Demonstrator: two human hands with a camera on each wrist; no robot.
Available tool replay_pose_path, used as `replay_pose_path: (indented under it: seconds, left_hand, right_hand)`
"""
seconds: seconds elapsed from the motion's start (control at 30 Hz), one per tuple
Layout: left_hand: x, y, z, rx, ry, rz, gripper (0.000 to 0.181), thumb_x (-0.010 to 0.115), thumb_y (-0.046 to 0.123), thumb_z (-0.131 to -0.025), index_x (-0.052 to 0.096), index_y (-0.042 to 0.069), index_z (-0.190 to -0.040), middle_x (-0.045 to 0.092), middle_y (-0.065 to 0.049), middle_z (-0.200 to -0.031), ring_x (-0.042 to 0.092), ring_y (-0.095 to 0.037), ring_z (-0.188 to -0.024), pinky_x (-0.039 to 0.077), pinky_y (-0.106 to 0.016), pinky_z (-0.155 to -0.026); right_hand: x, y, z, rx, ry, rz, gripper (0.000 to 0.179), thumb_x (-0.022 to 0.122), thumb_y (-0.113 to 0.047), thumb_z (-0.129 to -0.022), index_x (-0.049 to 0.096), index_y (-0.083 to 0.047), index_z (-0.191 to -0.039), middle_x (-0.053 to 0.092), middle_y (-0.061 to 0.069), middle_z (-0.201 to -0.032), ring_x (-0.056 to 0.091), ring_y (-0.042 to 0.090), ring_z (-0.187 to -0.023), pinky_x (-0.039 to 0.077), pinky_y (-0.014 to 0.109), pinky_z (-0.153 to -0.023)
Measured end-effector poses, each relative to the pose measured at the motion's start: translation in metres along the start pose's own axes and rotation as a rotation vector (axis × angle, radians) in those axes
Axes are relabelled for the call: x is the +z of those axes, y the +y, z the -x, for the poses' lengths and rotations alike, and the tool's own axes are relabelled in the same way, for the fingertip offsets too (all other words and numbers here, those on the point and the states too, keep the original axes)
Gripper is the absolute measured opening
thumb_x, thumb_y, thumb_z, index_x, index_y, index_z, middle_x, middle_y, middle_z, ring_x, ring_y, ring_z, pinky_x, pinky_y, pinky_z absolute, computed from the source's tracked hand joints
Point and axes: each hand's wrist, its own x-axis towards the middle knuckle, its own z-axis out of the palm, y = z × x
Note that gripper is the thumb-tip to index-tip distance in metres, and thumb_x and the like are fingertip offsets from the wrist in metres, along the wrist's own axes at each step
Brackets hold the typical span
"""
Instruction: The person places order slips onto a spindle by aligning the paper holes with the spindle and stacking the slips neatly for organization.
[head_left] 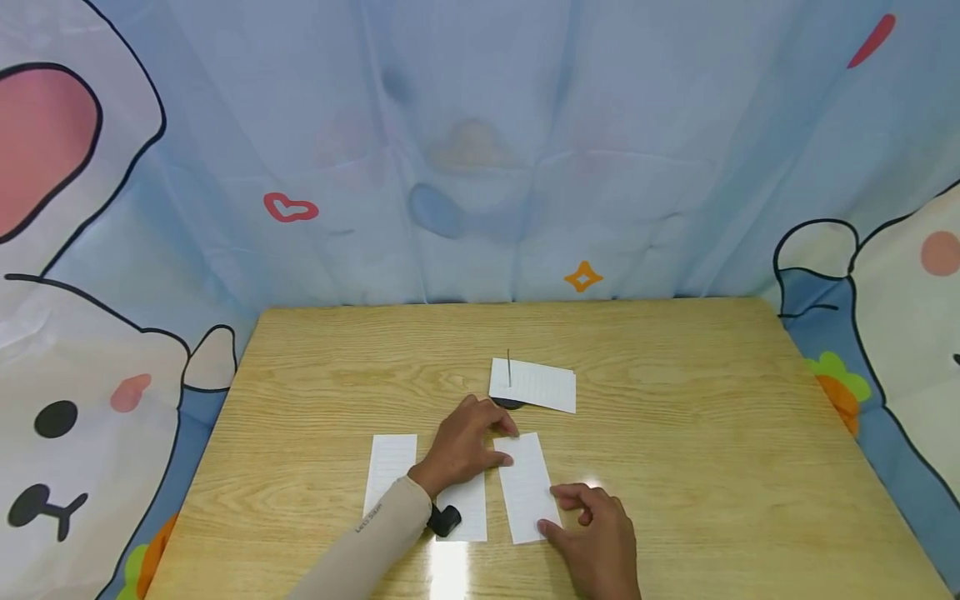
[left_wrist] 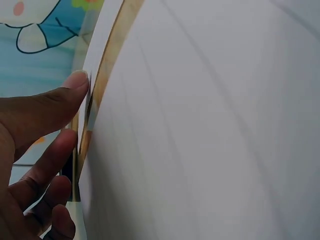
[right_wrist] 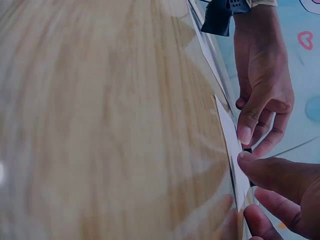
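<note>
At the far left, a pale cartoon animal [head_left: 75,467] is printed on the blue curtain [head_left: 630,167] that hangs behind the wooden table [head_left: 712,400]. On the table's left part lies the first ruled paper slip [head_left: 391,468], its lower end partly covered by a beige sleeve [head_left: 375,542] with dark lettering. Next comes the second ruled paper slip [head_left: 467,510], overlapped in the head view by the left hand [head_left: 463,443] and by a black wrist camera [head_left: 445,521].

The left hand reaches over it to the upper left corner of the third ruled paper slip [head_left: 525,487], which lies slightly turned on the table between the two hands. Its thumb and forefinger stand apart, the thumb at the slip's left edge and the forefinger by the top corner.

Beyond that slip, near the table's middle, a bill spike [head_left: 507,404] with a dark round base stands upright, its thin pin passing through a few stacked slips [head_left: 543,386].

The right hand [head_left: 600,533] is at the lower right of the third slip, thumb by the bottom corner and fingers bent at the right edge, with a gap between; how firmly either hand presses, I cannot tell. At the far right, the curtain shows another pale animal [head_left: 915,333] and an orange carrot [head_left: 838,404]
</note>
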Motion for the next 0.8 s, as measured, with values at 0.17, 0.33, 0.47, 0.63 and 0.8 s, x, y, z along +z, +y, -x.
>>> replay_pose_path:
  seconds: [0.17,0.33,0.47,0.63,0.8]
  left_hand:
    - [0.003,0.003,0.001,0.008,-0.019,-0.026,0.032,0.097,0.024,-0.079,0.077,0.025,-0.103,0.070,0.009,-0.098,0.052,-0.006,-0.093,0.046,-0.020,-0.080]
    - [0.004,0.007,0.002,-0.005,-0.027,-0.007,0.031,0.096,0.020,-0.079,0.076,0.024,-0.102,0.071,0.008,-0.095,0.051,-0.006,-0.091,0.044,-0.019,-0.079]
    - [0.003,0.010,0.002,-0.012,-0.039,0.041,0.031,0.095,0.014,-0.080,0.075,0.023,-0.101,0.071,0.007,-0.093,0.055,-0.008,-0.091,0.044,-0.021,-0.081]
    - [0.004,0.011,0.002,-0.002,-0.058,0.129,0.030,0.092,0.005,-0.082,0.070,0.019,-0.097,0.066,0.004,-0.093,0.058,-0.009,-0.090,0.047,-0.020,-0.083]
    - [0.005,0.010,0.004,0.020,-0.057,0.166,0.030,0.089,0.001,-0.084,0.068,0.019,-0.094,0.060,0.001,-0.095,0.056,-0.010,-0.087,0.048,-0.018,-0.080]
  right_hand:
    - [0.001,0.000,0.001,-0.010,0.017,0.003,0.044,0.098,-0.017,-0.074,0.079,-0.021,-0.113,0.072,-0.005,-0.100,0.048,0.014,-0.089,0.042,0.027,-0.078]
    - [0.001,-0.001,0.002,-0.009,0.024,0.009,0.043,0.098,-0.015,-0.074,0.080,-0.021,-0.112,0.072,-0.005,-0.099,0.049,0.014,-0.088,0.042,0.026,-0.077]
    - [0.001,-0.002,0.001,-0.010,0.028,0.011,0.042,0.098,-0.014,-0.073,0.080,-0.021,-0.111,0.072,-0.005,-0.098,0.049,0.014,-0.087,0.041,0.026,-0.077]
    - [0.002,-0.001,0.000,-0.017,0.031,0.015,0.042,0.098,-0.015,-0.073,0.080,-0.022,-0.110,0.072,-0.006,-0.097,0.049,0.013,-0.087,0.041,0.027,-0.078]
    - [0.003,-0.001,0.000,-0.024,0.035,0.022,0.042,0.098,-0.014,-0.073,0.080,-0.022,-0.110,0.072,-0.006,-0.096,0.050,0.013,-0.087,0.042,0.028,-0.078]
